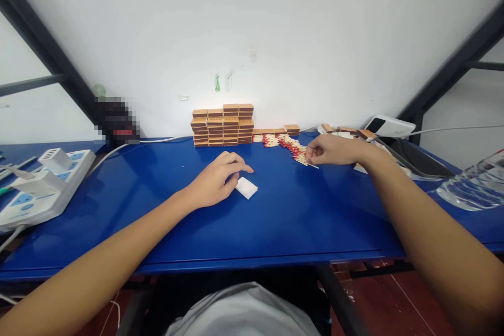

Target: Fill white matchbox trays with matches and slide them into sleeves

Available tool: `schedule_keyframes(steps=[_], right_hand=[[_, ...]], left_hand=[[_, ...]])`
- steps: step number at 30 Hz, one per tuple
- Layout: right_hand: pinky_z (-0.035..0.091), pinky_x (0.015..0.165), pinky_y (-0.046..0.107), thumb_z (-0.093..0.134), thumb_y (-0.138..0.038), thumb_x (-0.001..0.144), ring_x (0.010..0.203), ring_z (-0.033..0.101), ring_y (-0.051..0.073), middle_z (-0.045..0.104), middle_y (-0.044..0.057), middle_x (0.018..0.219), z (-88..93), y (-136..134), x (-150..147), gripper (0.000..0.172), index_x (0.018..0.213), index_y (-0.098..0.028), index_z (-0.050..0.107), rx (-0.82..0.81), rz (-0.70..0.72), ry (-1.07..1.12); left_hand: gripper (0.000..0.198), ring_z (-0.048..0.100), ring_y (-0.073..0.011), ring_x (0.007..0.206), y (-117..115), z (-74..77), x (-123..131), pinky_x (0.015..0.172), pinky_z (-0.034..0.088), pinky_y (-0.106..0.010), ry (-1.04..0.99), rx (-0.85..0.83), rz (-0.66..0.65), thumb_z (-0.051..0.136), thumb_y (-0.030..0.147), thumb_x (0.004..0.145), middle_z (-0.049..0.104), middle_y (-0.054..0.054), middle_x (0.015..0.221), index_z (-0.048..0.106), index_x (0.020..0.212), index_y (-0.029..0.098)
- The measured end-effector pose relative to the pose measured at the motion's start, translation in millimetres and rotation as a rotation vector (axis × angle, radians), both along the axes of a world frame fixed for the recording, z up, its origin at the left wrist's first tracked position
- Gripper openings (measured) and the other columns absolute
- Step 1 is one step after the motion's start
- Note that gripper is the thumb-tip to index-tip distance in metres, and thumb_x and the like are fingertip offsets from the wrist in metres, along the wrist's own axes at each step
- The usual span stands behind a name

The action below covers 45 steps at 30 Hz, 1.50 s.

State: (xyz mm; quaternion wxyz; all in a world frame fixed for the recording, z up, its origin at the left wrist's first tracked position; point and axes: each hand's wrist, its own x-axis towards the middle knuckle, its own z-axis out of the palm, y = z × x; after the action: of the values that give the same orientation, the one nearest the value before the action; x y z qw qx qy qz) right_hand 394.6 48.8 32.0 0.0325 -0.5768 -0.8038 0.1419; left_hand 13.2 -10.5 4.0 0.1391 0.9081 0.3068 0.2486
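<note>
On the blue table lies a small white matchbox tray (247, 188), its inside facing up as far as I can make out. My left hand (216, 178) rests at the tray's left side, index finger stretched out above its far edge and thumb near its corner; it grips nothing. Farther right, my right hand (325, 149) reaches to the near end of a pile of red-tipped matches (289, 144). Its fingertips are pinched together at the matches, and how many sit between them is hidden.
Stacked matchboxes (222, 128) stand against the wall, with a low row (271, 131) running right. More box sleeves (366, 134), a white device (389, 126), a black tray (417, 157) and clear plastic (474, 184) lie at right. A power strip (74, 168) with plugs is at left.
</note>
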Motion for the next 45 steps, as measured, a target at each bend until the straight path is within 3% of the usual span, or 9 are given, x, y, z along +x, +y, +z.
schedule_keyframes(steps=[2, 4, 9, 13, 18, 28, 35, 39, 45], right_hand=[[0.043, 0.068, 0.032, 0.075, -0.040, 0.083, 0.075, 0.063, 0.021, 0.072, 0.007, 0.078, 1.3, -0.7, -3.2, 0.021, 0.075, -0.021, 0.071, -0.045, 0.016, 0.003], [0.041, 0.066, 0.033, 0.073, -0.041, 0.082, 0.072, 0.060, 0.020, 0.069, 0.005, 0.076, 3.9, -1.7, -5.1, 0.022, 0.072, -0.022, 0.066, -0.072, 0.026, 0.001], [0.037, 0.061, 0.032, 0.071, -0.036, 0.077, 0.066, 0.054, 0.018, 0.064, 0.002, 0.072, 9.4, -5.8, -3.6, 0.020, 0.069, -0.023, 0.058, -0.127, 0.007, -0.013], [0.039, 0.062, 0.033, 0.072, -0.037, 0.078, 0.068, 0.059, 0.020, 0.068, 0.004, 0.074, 6.3, -4.8, -4.2, 0.020, 0.069, -0.023, 0.062, -0.134, 0.017, -0.025], [0.045, 0.066, 0.033, 0.072, -0.043, 0.080, 0.075, 0.065, 0.022, 0.075, 0.005, 0.081, -2.7, 1.1, -10.1, 0.021, 0.076, -0.022, 0.068, -0.102, 0.047, -0.018], [0.047, 0.066, 0.032, 0.072, -0.044, 0.083, 0.075, 0.069, 0.022, 0.079, 0.008, 0.085, -7.0, 2.7, -17.5, 0.024, 0.087, -0.020, 0.076, -0.034, 0.014, -0.006], [0.046, 0.066, 0.032, 0.071, -0.039, 0.084, 0.071, 0.068, 0.021, 0.077, 0.007, 0.080, -8.5, 4.5, -21.4, 0.019, 0.081, -0.020, 0.073, -0.003, 0.013, 0.000], [0.047, 0.067, 0.033, 0.070, -0.033, 0.084, 0.071, 0.067, 0.021, 0.077, 0.008, 0.081, -8.1, 3.3, -23.4, 0.015, 0.084, -0.019, 0.075, -0.033, 0.030, 0.018], [0.047, 0.066, 0.032, 0.071, -0.038, 0.085, 0.072, 0.067, 0.021, 0.076, 0.007, 0.083, -14.7, 2.7, -26.3, 0.019, 0.088, -0.020, 0.075, -0.058, 0.107, 0.075]], left_hand=[[0.054, 0.057, -0.0279, 0.140, 2.1, -0.2, -2.9, 0.119, 0.047, -0.047, 0.062, 0.010, -0.055, 0.048, 0.004, 0.095, 0.068, -0.009, 0.146, 0.072, 0.139, 0.024], [0.060, 0.056, -0.0288, 0.142, 3.5, -0.5, -4.9, 0.122, 0.046, -0.050, 0.108, -0.029, -0.073, 0.052, 0.002, 0.089, 0.069, -0.008, 0.145, 0.069, 0.143, 0.024], [0.046, 0.062, -0.0321, 0.128, 2.3, 0.7, -4.8, 0.112, 0.052, -0.050, 0.150, -0.062, -0.018, 0.067, 0.017, 0.088, 0.074, -0.011, 0.129, 0.073, 0.134, 0.021], [0.032, 0.063, -0.0318, 0.117, -0.6, 4.0, -3.3, 0.100, 0.054, -0.047, 0.142, -0.061, 0.003, 0.075, 0.031, 0.088, 0.074, -0.010, 0.117, 0.077, 0.120, 0.023], [0.025, 0.062, -0.0298, 0.113, -1.4, 5.4, -2.6, 0.097, 0.054, -0.046, 0.139, -0.055, 0.005, 0.079, 0.039, 0.090, 0.072, -0.009, 0.114, 0.078, 0.109, 0.023], [0.026, 0.063, -0.0282, 0.107, -0.7, 5.8, -3.2, 0.090, 0.053, -0.042, 0.154, -0.038, 0.004, 0.080, 0.042, 0.092, 0.073, -0.009, 0.110, 0.078, 0.109, 0.023], [0.026, 0.063, -0.0280, 0.106, 1.3, 4.3, -4.2, 0.088, 0.053, -0.042, 0.162, -0.027, 0.002, 0.080, 0.041, 0.092, 0.074, -0.009, 0.108, 0.078, 0.110, 0.023], [0.026, 0.062, -0.0277, 0.107, 1.5, 4.5, -4.1, 0.088, 0.052, -0.041, 0.176, -0.027, 0.012, 0.080, 0.041, 0.093, 0.074, -0.008, 0.109, 0.078, 0.111, 0.022], [0.026, 0.063, -0.0277, 0.106, 2.2, 3.4, -3.9, 0.088, 0.052, -0.041, 0.174, -0.025, 0.016, 0.080, 0.042, 0.094, 0.074, -0.008, 0.108, 0.077, 0.110, 0.022]])
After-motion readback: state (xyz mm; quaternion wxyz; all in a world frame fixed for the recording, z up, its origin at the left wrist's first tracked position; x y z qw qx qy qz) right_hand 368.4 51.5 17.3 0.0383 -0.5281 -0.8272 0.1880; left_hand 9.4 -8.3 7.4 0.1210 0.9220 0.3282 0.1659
